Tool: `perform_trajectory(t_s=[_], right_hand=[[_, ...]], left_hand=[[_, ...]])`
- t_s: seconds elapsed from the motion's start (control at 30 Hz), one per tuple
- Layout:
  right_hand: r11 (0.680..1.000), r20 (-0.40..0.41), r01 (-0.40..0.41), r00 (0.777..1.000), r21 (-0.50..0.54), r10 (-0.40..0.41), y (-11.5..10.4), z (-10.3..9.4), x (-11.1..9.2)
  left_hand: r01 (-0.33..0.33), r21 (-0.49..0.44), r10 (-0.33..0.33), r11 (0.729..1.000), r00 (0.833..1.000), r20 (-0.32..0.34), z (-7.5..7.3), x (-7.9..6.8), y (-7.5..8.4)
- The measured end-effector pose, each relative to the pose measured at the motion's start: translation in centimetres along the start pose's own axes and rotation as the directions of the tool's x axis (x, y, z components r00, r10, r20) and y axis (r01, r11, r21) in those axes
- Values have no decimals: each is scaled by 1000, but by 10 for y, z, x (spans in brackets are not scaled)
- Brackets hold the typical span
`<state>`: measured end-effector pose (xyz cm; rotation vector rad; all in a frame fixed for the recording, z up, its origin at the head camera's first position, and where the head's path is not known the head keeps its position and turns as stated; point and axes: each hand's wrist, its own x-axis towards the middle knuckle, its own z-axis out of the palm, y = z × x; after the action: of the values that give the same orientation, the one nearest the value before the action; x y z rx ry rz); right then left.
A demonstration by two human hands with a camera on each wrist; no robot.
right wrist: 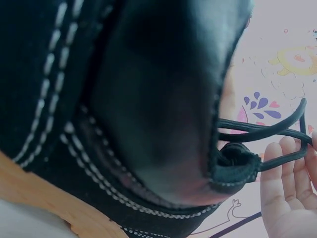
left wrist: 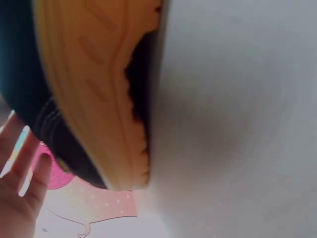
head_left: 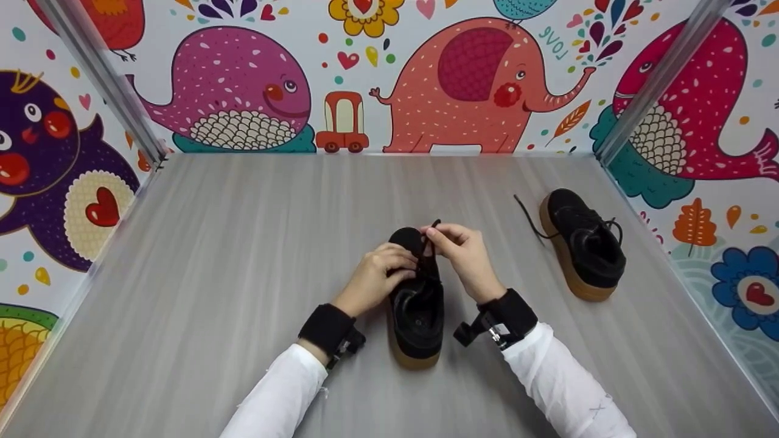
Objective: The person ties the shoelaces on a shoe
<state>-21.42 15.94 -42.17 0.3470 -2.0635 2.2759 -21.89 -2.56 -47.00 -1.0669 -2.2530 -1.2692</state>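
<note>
A black shoe [head_left: 416,328] with a gum-coloured sole stands upright, toe pointing away. My left hand [head_left: 378,271] lies over its lacing from the left, thumb and fingers bent together at the lace; the exact pinch is hidden. In the left wrist view, fingers [left wrist: 37,188] of that hand spread above the shoe's side [left wrist: 94,99]. My right hand [head_left: 464,252] pinches the black shoelace [head_left: 436,226] near the toe and holds it up. The right wrist view shows the lace loop [right wrist: 262,131] running from the shoe to the fingers [right wrist: 292,173].
A second black shoe [head_left: 578,243] stands to the right, a loose lace end [head_left: 529,220] trailing on the grey tabletop [head_left: 243,274]. Printed cartoon panels [head_left: 243,91] wall the back and both sides. Black camera bands are on both wrists.
</note>
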Motion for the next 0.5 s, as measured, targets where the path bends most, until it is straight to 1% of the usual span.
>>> perform_trajectory(t_s=[0.07, 0.23, 0.5], right_hand=[[1000, 7, 7, 1000, 2, -7, 0, 0, 0], [1000, 17, 25, 1000, 17, -25, 0, -1, -1], [999, -3, 14, 1000, 49, -14, 1, -2, -2]], left_hand=[[14, 9, -14, 1000, 1000, -19, -4, 0, 3], [88, 54, -84, 995, 994, -72, -18, -3, 9], [165, 55, -157, 985, 979, -134, -35, -16, 8]])
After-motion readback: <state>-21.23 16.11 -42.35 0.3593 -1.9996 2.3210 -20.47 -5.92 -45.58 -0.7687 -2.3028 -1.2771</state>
